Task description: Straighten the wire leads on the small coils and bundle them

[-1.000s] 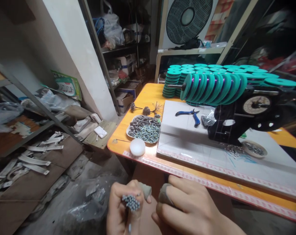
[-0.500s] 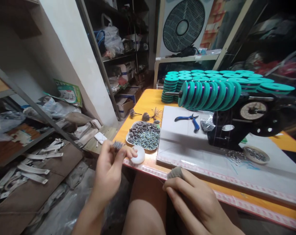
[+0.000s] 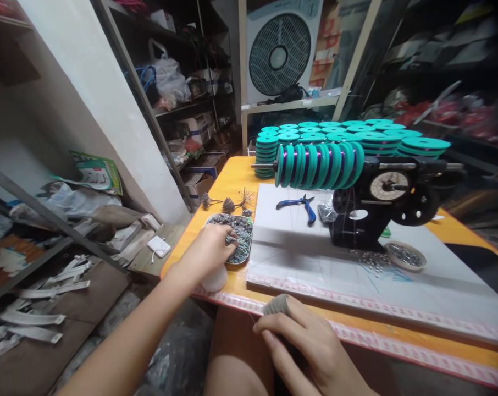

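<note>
My left hand (image 3: 214, 245) reaches over the near left part of a white tray (image 3: 251, 242) of small dark and blue-green pieces. Its fingers are bent together at the pieces, and what they pinch, if anything, is too small to name. A round white object (image 3: 214, 279) sits partly beneath that wrist. At the table's front edge, my right hand (image 3: 298, 341) has its fingers closed; a grey wrap (image 3: 277, 306) covers one finger. A thin thread shows at those fingertips, and the rest of the grip is hidden.
Blue pliers (image 3: 302, 204) lie on a grey board (image 3: 282, 242). Behind them stands a black machine (image 3: 356, 220) carrying green spools (image 3: 319, 165), with more stacked spools beyond. A small dish (image 3: 405, 256) of metal pieces is at the right. Dark cone-like clusters (image 3: 228, 205) lie behind the tray.
My left hand has moved forward from the table's near edge to the tray; the grey cluster it held is no longer seen in it. My right hand keeps its closed pose. The camera view has shifted.
</note>
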A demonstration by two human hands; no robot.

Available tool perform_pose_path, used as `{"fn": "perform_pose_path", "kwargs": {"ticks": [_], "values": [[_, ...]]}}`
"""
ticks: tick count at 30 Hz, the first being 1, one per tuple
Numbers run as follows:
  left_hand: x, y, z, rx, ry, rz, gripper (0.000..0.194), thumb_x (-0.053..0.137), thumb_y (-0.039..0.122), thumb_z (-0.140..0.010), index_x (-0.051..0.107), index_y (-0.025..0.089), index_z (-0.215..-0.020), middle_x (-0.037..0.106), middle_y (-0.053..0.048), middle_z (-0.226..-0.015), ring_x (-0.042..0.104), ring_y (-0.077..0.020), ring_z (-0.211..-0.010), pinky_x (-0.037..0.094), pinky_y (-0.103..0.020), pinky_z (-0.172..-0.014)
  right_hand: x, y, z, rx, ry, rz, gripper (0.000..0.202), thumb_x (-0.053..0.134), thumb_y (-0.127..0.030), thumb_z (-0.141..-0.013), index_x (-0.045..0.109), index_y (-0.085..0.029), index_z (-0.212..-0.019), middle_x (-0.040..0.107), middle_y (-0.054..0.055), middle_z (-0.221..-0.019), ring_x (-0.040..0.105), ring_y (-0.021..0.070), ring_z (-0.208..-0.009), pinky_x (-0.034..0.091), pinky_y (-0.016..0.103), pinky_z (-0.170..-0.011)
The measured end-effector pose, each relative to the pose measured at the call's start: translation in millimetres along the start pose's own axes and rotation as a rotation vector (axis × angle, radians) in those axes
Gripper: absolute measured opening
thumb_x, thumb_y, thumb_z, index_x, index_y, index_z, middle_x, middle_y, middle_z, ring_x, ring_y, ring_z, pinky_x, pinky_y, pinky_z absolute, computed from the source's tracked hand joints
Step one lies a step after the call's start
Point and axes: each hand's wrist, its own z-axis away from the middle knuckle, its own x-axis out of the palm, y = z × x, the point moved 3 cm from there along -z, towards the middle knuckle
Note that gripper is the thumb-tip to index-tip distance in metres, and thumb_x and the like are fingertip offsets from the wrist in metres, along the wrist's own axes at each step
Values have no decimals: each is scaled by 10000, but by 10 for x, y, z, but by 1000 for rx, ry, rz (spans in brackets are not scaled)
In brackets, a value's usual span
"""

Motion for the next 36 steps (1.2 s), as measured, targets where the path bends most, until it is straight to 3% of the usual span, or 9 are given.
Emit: {"fn": "perform_pose_path", "kwargs": {"ticks": [8,11,14,17,18,21,24,30,36], "values": [[-47,-1,-18,-19,102,84,115,614,51,-761,654,159,-759,444,69,-542,419,-134,-513,345,-290,-576,21,37,42,53,17,-42,241,461,-60,-907,662,-180,-966,588,43,-794,586,166,-717,478,269,-629],[-138,-2,44,-49,199,218,45,632,158,-800,674,158,-815,459,55,-564,413,-133,-529,338,-285,-567,12,38,33,80,30,-57,228,462,-79,-916,662,-176,-966,584,42,-796,598,153,-701,486,251,-615],[-171,58,289,-120,281,395,177,623,345,-848,651,170,-852,445,54,-591,421,-125,-530,349,-255,-515,0,20,19,101,63,-62,219,477,-93,-920,665,-190,-980,588,31,-786,606,144,-685,489,239,-606],[14,172,699,-279,233,673,330,599,518,-860,608,192,-904,427,76,-559,360,-92,-410,302,-206,-368,10,-28,27,96,97,-91,211,503,-98,-908,677,-206,-959,600,20,-771,614,139,-670,494,231,-594],[144,202,852,-402,178,913,367,660,555,-811,604,205,-906,446,79,-562,337,-77,-385,277,-188,-334,16,-47,36,97,116,-102,205,515,-98,-903,682,-211,-943,604,19,-771,618,140,-670,498,232,-597],[496,319,1242,-573,210,1406,398,834,496,-676,625,197,-835,504,70,-585,378,-38,-424,330,-136,-401,37,-97,70,112,181,-106,183,551,-102,-890,689,-221,-901,603,21,-782,627,151,-687,514,247,-624],[737,413,1468,-649,215,1633,341,842,442,-693,644,190,-811,535,48,-606,391,-32,-420,291,-127,-381,81,-145,88,62,162,-84,177,559,-92,-876,696,-203,-895,579,28,-755,605,162,-663,515,269,-607],[864,472,1669,-731,274,1890,309,877,377,-663,648,188,-746,609,3,-702,589,-105,-629,504,-199,-638,185,-208,120,-2,92,-44,191,541,-42,-854,670,-182,-841,545,46,-747,555,180,-683,509,301,-609],[850,490,1747,-750,254,1963,251,884,307,-671,686,190,-773,657,-8,-695,649,-122,-653,506,-182,-595,155,-276,118,12,41,-25,190,562,-52,-836,676,-199,-869,586,55,-790,584,184,-701,549,324,-655]]}}
